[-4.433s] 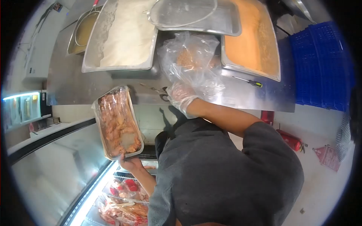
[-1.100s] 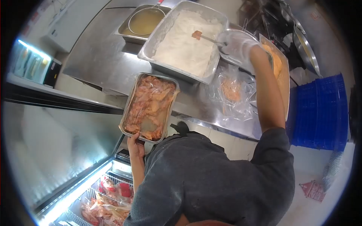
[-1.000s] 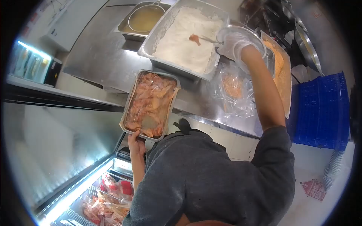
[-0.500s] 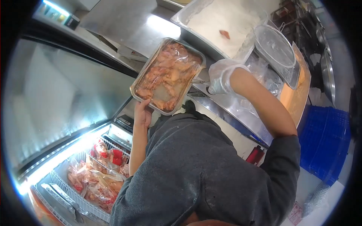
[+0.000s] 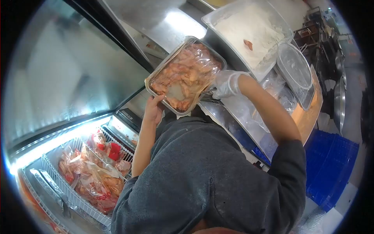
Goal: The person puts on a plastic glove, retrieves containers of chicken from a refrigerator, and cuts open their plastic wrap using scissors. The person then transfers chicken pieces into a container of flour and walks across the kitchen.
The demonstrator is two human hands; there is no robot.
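A metal tray (image 5: 168, 104) of raw marinated meat pieces (image 5: 183, 74), covered with clear plastic wrap, is held tilted in front of me. My left hand (image 5: 154, 109) is bare and grips its near left edge, thumb over the rim. My right hand (image 5: 226, 83), in a clear plastic glove, is at the tray's right side with its fingers curled. A thin metal tool (image 5: 210, 90) shows between the glove and the tray; its kind is mostly hidden.
An open chest freezer (image 5: 43, 154) with wire baskets of bagged meat is at lower left. At upper right stand a tub of white flour (image 5: 249, 27) with one meat piece (image 5: 248, 45) and a mesh sieve (image 5: 295, 64). Blue crates (image 5: 331, 167) sit at far right.
My view has shifted, so the surroundings appear moved. The gloved right hand has come closer to the tray's right edge. My left hand keeps its hold on the tray.
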